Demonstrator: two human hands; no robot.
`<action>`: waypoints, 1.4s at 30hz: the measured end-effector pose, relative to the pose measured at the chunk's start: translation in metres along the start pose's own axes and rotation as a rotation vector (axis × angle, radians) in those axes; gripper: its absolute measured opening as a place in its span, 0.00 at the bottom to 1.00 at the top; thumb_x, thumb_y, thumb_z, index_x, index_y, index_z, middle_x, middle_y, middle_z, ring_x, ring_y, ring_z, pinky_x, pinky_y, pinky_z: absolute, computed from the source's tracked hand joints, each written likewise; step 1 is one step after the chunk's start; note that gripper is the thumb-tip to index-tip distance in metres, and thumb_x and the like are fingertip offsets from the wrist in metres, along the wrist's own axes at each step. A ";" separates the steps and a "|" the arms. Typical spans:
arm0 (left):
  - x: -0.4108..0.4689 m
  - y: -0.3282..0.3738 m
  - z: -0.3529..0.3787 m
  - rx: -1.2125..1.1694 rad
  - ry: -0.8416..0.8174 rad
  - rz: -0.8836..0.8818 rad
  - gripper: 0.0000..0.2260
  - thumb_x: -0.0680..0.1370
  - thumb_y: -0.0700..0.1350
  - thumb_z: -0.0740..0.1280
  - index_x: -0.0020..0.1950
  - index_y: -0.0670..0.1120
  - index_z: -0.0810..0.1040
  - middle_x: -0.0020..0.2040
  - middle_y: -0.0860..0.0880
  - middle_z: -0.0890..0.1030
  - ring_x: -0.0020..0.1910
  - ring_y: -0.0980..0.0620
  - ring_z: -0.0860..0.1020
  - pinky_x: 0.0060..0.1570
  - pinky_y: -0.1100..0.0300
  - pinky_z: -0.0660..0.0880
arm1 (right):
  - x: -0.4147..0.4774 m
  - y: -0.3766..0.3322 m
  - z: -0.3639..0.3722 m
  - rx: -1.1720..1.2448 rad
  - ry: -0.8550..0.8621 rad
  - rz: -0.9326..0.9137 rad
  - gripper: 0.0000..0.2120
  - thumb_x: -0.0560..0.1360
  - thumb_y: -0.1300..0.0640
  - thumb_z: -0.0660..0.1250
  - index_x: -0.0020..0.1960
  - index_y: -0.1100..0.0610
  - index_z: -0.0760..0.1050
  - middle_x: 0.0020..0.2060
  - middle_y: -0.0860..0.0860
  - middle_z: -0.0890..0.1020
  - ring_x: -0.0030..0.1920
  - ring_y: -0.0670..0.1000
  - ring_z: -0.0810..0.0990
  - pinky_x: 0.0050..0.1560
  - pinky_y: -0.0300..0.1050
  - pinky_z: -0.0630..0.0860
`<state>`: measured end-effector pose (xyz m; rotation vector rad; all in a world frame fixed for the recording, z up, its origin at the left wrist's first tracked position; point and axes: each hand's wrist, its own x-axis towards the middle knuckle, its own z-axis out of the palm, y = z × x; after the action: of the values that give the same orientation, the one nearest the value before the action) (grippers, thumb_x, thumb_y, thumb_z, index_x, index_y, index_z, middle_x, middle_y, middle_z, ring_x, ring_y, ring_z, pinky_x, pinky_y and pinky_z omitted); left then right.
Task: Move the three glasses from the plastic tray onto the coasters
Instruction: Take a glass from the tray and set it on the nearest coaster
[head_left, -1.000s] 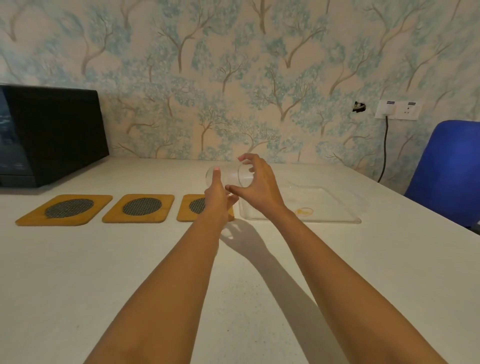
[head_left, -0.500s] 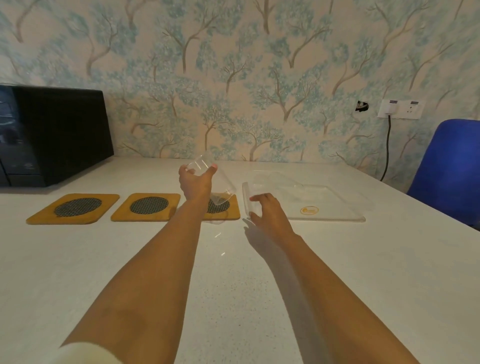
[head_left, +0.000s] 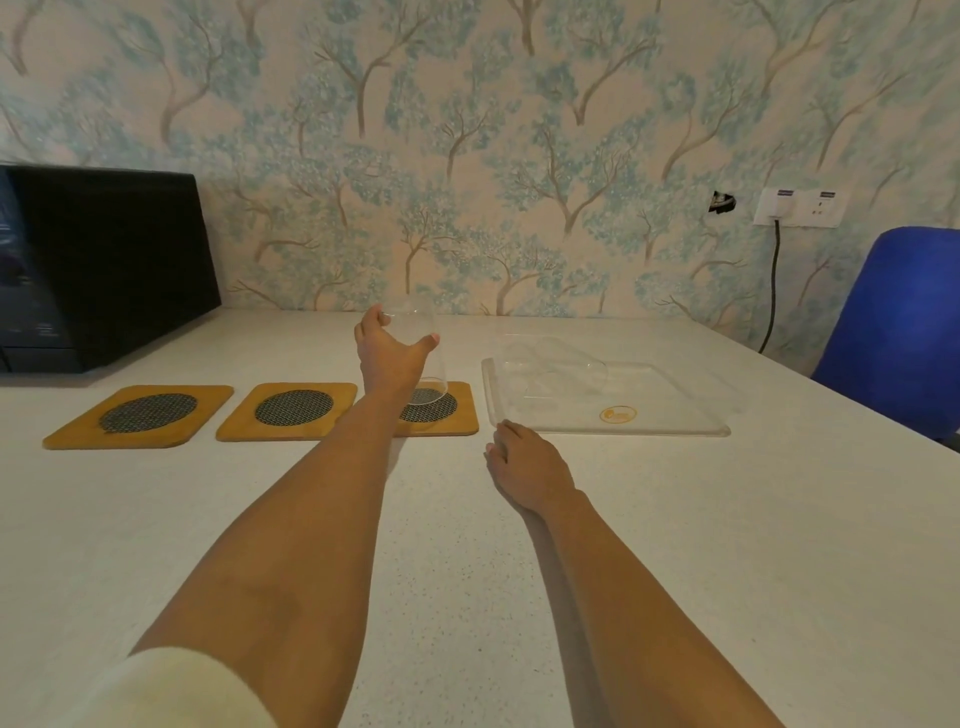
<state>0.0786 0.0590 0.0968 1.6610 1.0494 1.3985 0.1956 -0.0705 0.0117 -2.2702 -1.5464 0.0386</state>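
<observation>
White table (head_left: 675, 545) is carrying everything. Clear plastic tray (head_left: 670, 410) is lying just ahead of the right fingertips; two more glasses (head_left: 556, 364) are lying on their sides in its far-left part, edges hard to separate. Three wooden coasters (head_left: 291, 410) are sitting in a row to the left of the tray, two of them left of the left fingers and bare. Left hand (head_left: 389, 358) is wrapping thumb and fingers around a clear glass (head_left: 423, 358), holding it upright over the rightmost coaster (head_left: 447, 410); contact with the mesh is unclear. Right hand (head_left: 530, 467) is resting palm-down on the table, fingers loosely spread, gripping nothing, tips at the tray's near-left corner.
</observation>
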 end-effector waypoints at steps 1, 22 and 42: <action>0.001 -0.001 0.000 0.004 0.000 0.003 0.35 0.69 0.46 0.75 0.71 0.40 0.62 0.65 0.42 0.69 0.64 0.44 0.69 0.63 0.51 0.68 | 0.001 0.001 0.000 -0.006 -0.015 -0.002 0.21 0.82 0.52 0.52 0.69 0.63 0.68 0.69 0.57 0.72 0.70 0.56 0.69 0.71 0.49 0.65; 0.018 -0.022 0.019 0.004 -0.035 -0.047 0.38 0.69 0.43 0.75 0.73 0.44 0.58 0.66 0.42 0.72 0.66 0.42 0.70 0.65 0.48 0.67 | 0.006 0.007 0.009 -0.076 -0.008 -0.036 0.24 0.83 0.50 0.49 0.75 0.60 0.62 0.76 0.54 0.63 0.76 0.52 0.61 0.77 0.49 0.58; 0.018 -0.040 0.028 0.057 -0.085 -0.060 0.38 0.69 0.44 0.74 0.73 0.45 0.58 0.69 0.42 0.70 0.67 0.41 0.69 0.67 0.46 0.67 | 0.004 0.007 0.008 -0.076 -0.027 -0.036 0.24 0.83 0.50 0.49 0.74 0.60 0.63 0.76 0.54 0.63 0.77 0.51 0.60 0.77 0.49 0.56</action>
<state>0.1027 0.0916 0.0636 1.7002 1.0903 1.2595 0.2015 -0.0663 0.0030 -2.3082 -1.6283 0.0000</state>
